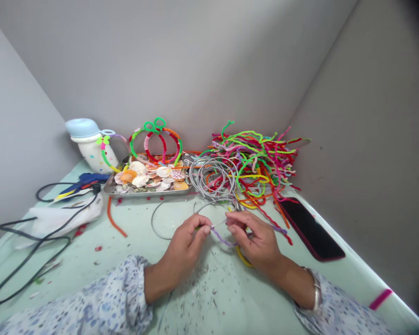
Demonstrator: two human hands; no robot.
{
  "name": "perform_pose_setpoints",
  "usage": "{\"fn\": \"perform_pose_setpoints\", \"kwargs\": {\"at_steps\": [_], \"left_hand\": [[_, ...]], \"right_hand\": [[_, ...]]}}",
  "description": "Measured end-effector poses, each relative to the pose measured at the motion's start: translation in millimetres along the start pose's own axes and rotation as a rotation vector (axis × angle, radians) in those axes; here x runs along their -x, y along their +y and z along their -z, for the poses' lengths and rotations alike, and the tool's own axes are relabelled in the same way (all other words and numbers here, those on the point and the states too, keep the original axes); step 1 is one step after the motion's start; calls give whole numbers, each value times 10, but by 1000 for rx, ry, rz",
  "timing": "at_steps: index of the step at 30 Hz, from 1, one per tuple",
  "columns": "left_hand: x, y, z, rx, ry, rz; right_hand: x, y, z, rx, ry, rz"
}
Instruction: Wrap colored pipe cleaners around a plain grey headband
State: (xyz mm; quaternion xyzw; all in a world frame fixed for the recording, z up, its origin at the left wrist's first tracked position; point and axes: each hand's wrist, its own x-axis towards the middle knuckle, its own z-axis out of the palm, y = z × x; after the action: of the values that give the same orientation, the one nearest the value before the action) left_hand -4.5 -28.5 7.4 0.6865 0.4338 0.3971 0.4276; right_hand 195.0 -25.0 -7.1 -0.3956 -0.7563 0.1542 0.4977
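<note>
Over the middle of the table, my left hand (185, 245) pinches a thin grey wire (219, 224) and the end of a purple pipe cleaner (222, 240) between thumb and forefinger. The pipe cleaner droops from there toward my right hand (260, 238). My right hand's thumb and fingers are closed around the wire's other side, and its fingertips partly hide what they grip. A yellow pipe cleaner (243, 257) shows beneath the right hand. Just beyond both hands lies a coil of grey wire (212, 179), one loop reaching left behind my left hand.
A metal tray (150, 194) of shells stands at the back, with pipe-cleaner headbands (156, 139) on it. Right of it is a heap of coloured pipe cleaners (254, 158). A phone (312, 228) lies at right; a bottle (94, 146), glue gun (87, 182) and black cord (38, 237) at left.
</note>
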Motion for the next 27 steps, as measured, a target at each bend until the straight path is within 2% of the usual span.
{"fn": "perform_pose_setpoints", "kwargs": {"at_steps": [12, 19, 27], "left_hand": [[15, -10, -12, -21, -109, -55], [19, -33, -9, -21, -176, -34], [30, -14, -8, -36, -152, -40]], "right_hand": [[8, 9, -30, 39, 11, -14], [1, -22, -24, 28, -17, -20], [-5, -22, -24, 49, -4, -43]]}}
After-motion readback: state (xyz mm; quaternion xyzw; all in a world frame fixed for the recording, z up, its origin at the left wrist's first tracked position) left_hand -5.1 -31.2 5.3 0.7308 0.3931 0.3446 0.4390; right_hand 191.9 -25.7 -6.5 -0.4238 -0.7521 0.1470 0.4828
